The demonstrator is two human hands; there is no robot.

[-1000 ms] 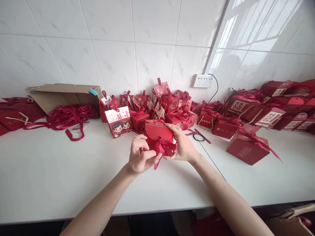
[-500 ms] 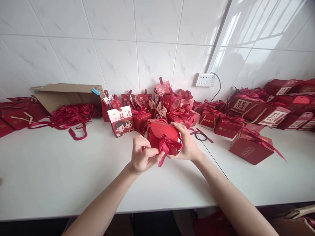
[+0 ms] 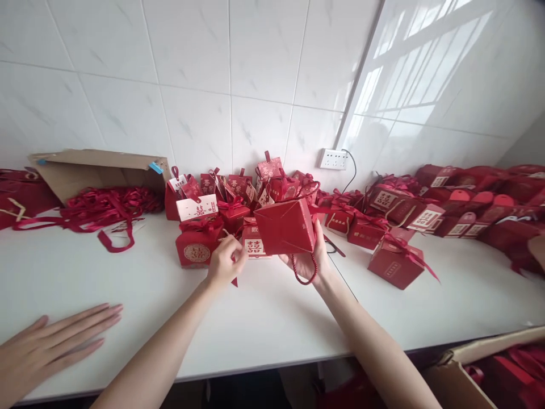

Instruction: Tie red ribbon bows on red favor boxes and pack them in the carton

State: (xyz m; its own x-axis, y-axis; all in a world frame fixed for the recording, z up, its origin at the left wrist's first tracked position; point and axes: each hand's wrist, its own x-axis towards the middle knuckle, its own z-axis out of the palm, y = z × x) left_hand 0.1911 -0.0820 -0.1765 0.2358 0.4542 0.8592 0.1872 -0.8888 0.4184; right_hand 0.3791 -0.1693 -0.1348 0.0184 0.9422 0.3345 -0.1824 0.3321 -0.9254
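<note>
My right hand (image 3: 309, 258) holds a red gift box (image 3: 284, 227) tilted up off the white table (image 3: 272, 318), fingers under and behind it; a red cord loop (image 3: 304, 272) hangs below. My left hand (image 3: 225, 262) is closed in a pinch just left of the box, beside a red box with a gold round emblem (image 3: 196, 247) and a small box with a white label (image 3: 254, 245). What the left fingers hold is too small to make out.
Another person's hand (image 3: 51, 346) lies flat on the table at lower left. A heap of red gift boxes (image 3: 255, 187) lines the wall, more at right (image 3: 426, 210). A cardboard box (image 3: 97, 167) spills red ribbons (image 3: 102, 204). A wall socket (image 3: 332, 159) is behind; another carton (image 3: 477, 369) sits below right.
The ribboned round-flap box I held is gone from my hands; my right hand now lifts a plain-sided red box. My left hand moved left. Another person's hand has come in at lower left.
</note>
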